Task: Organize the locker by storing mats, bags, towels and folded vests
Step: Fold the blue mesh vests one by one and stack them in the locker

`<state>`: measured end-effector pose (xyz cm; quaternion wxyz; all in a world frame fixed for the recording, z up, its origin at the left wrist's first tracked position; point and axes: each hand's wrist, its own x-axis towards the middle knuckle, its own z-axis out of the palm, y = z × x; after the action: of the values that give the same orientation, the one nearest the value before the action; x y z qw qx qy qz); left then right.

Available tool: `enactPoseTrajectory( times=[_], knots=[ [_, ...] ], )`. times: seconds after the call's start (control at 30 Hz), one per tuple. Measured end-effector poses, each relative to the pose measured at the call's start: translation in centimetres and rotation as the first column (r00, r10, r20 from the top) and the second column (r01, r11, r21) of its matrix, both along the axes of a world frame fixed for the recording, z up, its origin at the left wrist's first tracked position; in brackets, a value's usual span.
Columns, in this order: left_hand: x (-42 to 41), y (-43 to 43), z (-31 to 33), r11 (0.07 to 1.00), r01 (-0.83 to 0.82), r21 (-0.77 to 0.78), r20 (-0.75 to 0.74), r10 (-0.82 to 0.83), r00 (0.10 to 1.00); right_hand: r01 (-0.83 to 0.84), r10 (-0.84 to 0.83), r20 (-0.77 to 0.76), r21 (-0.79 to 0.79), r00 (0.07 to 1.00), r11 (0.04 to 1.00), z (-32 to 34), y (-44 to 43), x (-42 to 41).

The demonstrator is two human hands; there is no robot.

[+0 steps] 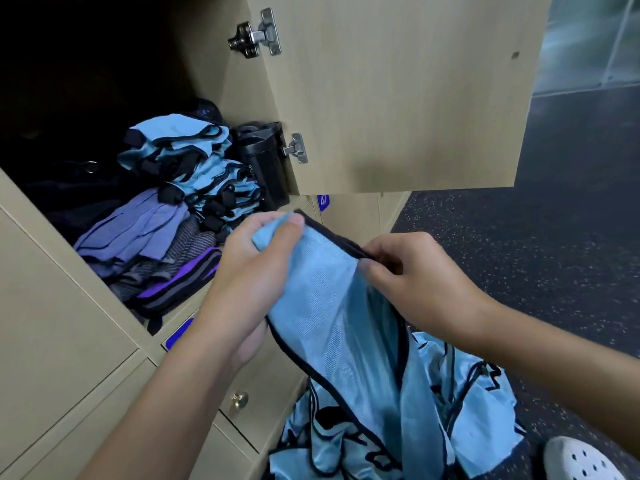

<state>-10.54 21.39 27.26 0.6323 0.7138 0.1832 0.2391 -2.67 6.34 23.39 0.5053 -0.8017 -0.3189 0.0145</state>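
Note:
A light blue vest (332,299) with black trim hangs in front of the open locker. My left hand (249,271) grips its upper left corner, thumb on top. My right hand (408,271) pinches its black top edge to the right. Below the hands, a heap of more blue vests (460,403) lies on the floor. Inside the locker (214,150), folded blue vests (194,161) are stacked at the back right. Purple-blue towels (138,230) lie folded in front, on grey striped and purple mats (180,282). A black bag (266,161) stands against the right wall.
The locker door (398,98) hangs open to the right above my hands, with two metal hinges. Shut locker doors (52,306) fill the left and lower side, one with a brass knob (239,398). Dark speckled floor (554,237) spreads right. A white clog (581,459) shows at bottom right.

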Motion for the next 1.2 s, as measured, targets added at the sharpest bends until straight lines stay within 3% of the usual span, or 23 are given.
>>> enactPoseTrajectory(
  times=[0.13, 0.23, 0.33, 0.57, 0.63, 0.7, 0.77, 0.8, 1.0, 1.13, 1.2],
  knots=[
    [-0.2, -0.7, 0.0, 0.973, 0.153, 0.172, -0.098, -0.138, 0.986, -0.109, 0.109, -0.003, -0.001, 0.994, 0.994, -0.2, 0.0, -0.1],
    [0.0, -1.1, -0.1, 0.97, 0.186, 0.155, -0.037, -0.183, 0.982, -0.151, 0.152, 0.027, -0.035, 0.988, 0.988, -0.2, -0.2, -0.1],
    [0.1, -0.8, 0.3, 0.986, 0.093, 0.138, 0.085, -0.106, 0.991, -0.114, 0.117, 0.034, -0.083, 0.993, 0.99, -0.2, -0.9, 0.2],
    [0.0, 0.7, 1.0, 0.929, -0.163, 0.333, 0.259, 0.076, 0.963, 0.019, 0.007, 0.148, -0.174, 0.989, 0.985, -0.9, -1.5, 0.5],
    [-0.4, 0.5, 1.1, 0.87, -0.158, 0.468, 0.206, 0.067, 0.976, 0.024, -0.003, 0.132, -0.152, 0.991, 0.988, -0.9, -1.6, 0.6],
    [-0.8, 0.1, 0.9, 0.782, 0.034, 0.622, -0.011, -0.034, 0.999, -0.001, 0.015, 0.107, -0.124, 0.994, 0.992, -0.7, -1.8, 0.5],
    [-1.1, -0.3, 0.2, 0.668, 0.261, 0.697, -0.274, -0.088, 0.958, -0.042, 0.051, 0.109, -0.088, 0.993, 0.995, -0.4, -1.9, 0.3],
    [-1.1, -0.4, -0.2, 0.626, 0.313, 0.715, -0.327, -0.096, 0.94, -0.065, 0.072, 0.11, -0.071, 0.991, 0.995, -0.3, -1.9, 0.3],
    [-0.9, 0.4, -0.1, 0.703, 0.235, 0.671, -0.191, -0.142, 0.971, -0.15, 0.15, 0.045, -0.015, 0.988, 0.989, 0.1, -2.3, 0.5],
    [-1.4, -0.1, -0.1, 0.664, 0.396, 0.634, -0.344, -0.217, 0.914, -0.222, 0.221, 0.027, 0.029, 0.975, 0.975, 0.3, -2.2, 0.0],
    [-1.2, -0.4, -0.1, 0.697, 0.41, 0.588, -0.316, -0.268, 0.91, -0.23, 0.229, 0.018, 0.052, 0.973, 0.972, 0.6, -2.1, 0.0]
  ],
)
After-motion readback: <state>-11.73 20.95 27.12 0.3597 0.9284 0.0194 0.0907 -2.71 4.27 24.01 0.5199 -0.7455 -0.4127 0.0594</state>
